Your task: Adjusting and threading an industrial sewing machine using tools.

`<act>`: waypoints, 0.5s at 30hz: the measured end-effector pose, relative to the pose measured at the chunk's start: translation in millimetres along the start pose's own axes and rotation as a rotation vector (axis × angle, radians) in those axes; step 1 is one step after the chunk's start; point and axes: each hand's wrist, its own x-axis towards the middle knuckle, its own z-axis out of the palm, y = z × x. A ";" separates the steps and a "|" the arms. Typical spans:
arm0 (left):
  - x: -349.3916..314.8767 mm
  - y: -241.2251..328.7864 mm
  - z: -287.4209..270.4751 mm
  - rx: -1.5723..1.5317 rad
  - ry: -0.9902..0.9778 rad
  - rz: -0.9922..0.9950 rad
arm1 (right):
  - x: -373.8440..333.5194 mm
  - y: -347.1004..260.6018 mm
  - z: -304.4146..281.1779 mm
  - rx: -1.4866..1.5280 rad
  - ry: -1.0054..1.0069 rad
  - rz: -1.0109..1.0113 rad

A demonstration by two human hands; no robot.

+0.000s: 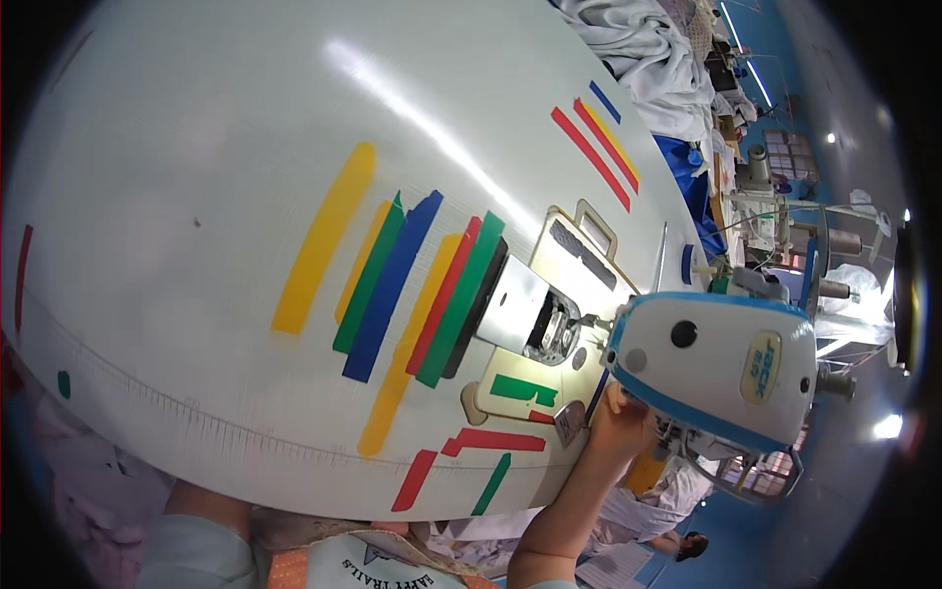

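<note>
My right hand (623, 424) is raised against the near side of the white and blue sewing machine head (702, 344). Its fingers look curled in, and their tips go out of sight behind the machine, so what they grip is hidden. Beside the hand, the metal bed plate (510, 299) sits in the tabletop, with an opening that bares the shiny hook mechanism (557, 329). A round metal piece (570, 424) lies by my wrist. At the lower left, my left forearm (206, 503) passes below the table edge, and that hand is out of sight.
Strips of coloured tape, among them a yellow one (324, 240) and a blue one (392, 285), are stuck on the pale table (196, 324). A ruler scale (196, 402) follows the near edge. White fabric (648, 69) is heaped beyond the far edge. Other machines stand behind.
</note>
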 end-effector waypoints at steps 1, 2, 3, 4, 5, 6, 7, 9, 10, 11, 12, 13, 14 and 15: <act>-12.0 0.3 -22.6 0.094 -0.068 -0.001 | 0.8 -3.8 -5.2 -0.012 -0.061 -0.015; -26.8 2.9 -45.2 0.191 -0.135 -0.003 | 1.0 -6.2 -9.5 -0.022 -0.120 -0.028; -44.2 7.8 -67.1 0.291 -0.200 -0.008 | -0.1 -7.0 -12.3 -0.031 -0.179 -0.040; -60.1 6.4 -98.9 0.392 -0.259 -0.014 | -2.1 -6.5 -5.8 0.015 -0.167 -0.011; -78.7 8.4 -129.8 0.494 -0.318 -0.024 | -2.6 -4.2 -5.0 0.031 -0.168 -0.009; -99.6 13.8 -158.9 0.596 -0.379 -0.035 | -2.8 -2.0 -6.2 0.004 -0.243 0.035; -116.8 10.7 -185.7 0.691 -0.442 -0.036 | -3.9 -5.1 -2.1 -0.030 -0.322 0.067; -149.3 15.0 -236.3 0.877 -0.574 -0.037 | -13.5 -9.7 11.7 -0.018 -0.224 0.000; -163.8 21.7 -259.1 0.965 -0.644 -0.035 | -10.6 -16.9 -0.3 0.018 -0.221 0.062; -175.3 32.2 -277.6 1.050 -0.717 -0.028 | -11.0 -25.5 -8.3 0.051 -0.215 0.121; -200.2 35.7 -294.4 1.078 -0.706 -0.042 | -19.9 -10.7 15.0 0.027 -0.037 0.072; -229.3 31.3 -301.5 0.472 -0.486 -0.437 | -27.2 -7.1 27.8 0.046 -0.041 0.073; -238.1 33.5 -298.6 -0.164 -0.238 -0.774 | -35.2 -9.6 34.2 0.045 -0.018 0.050; -242.1 41.7 -298.0 -0.156 -0.248 -0.775 | -41.4 -13.0 34.5 0.043 0.006 0.028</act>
